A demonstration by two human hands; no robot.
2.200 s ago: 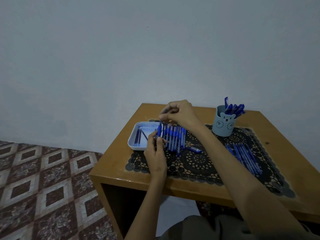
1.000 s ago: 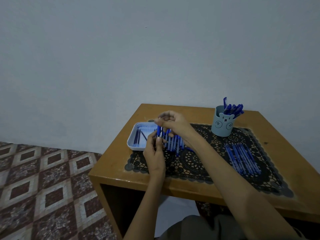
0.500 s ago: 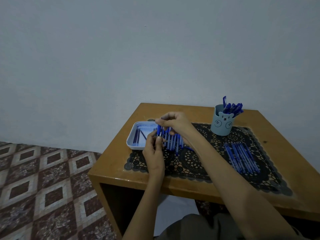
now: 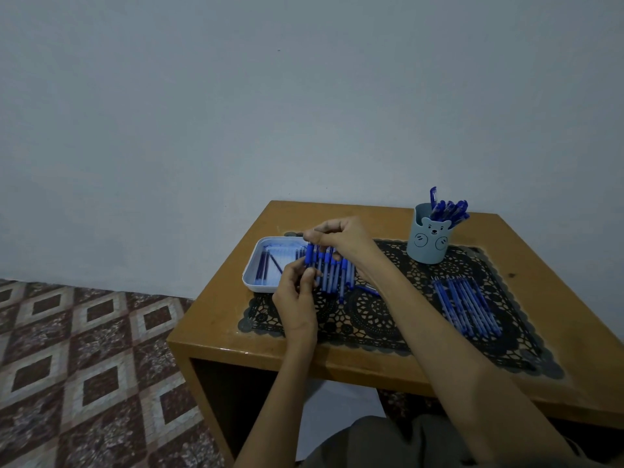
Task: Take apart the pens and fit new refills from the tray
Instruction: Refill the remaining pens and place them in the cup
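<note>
A blue plastic pen (image 4: 309,256) stood upright above the right edge of the white rectangular tray (image 4: 250,279) on the brown wooden counter (image 4: 337,214). The left hand (image 4: 297,298) had its grip closed round the lower part; the right hand (image 4: 342,236) pinched the top. Inside the tray lay thin dark refills (image 4: 262,269).

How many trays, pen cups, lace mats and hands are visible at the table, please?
Tray: 1
Pen cup: 1
Lace mat: 1
Hands: 2, left hand and right hand, both gripping one pen
Total: 5
</note>
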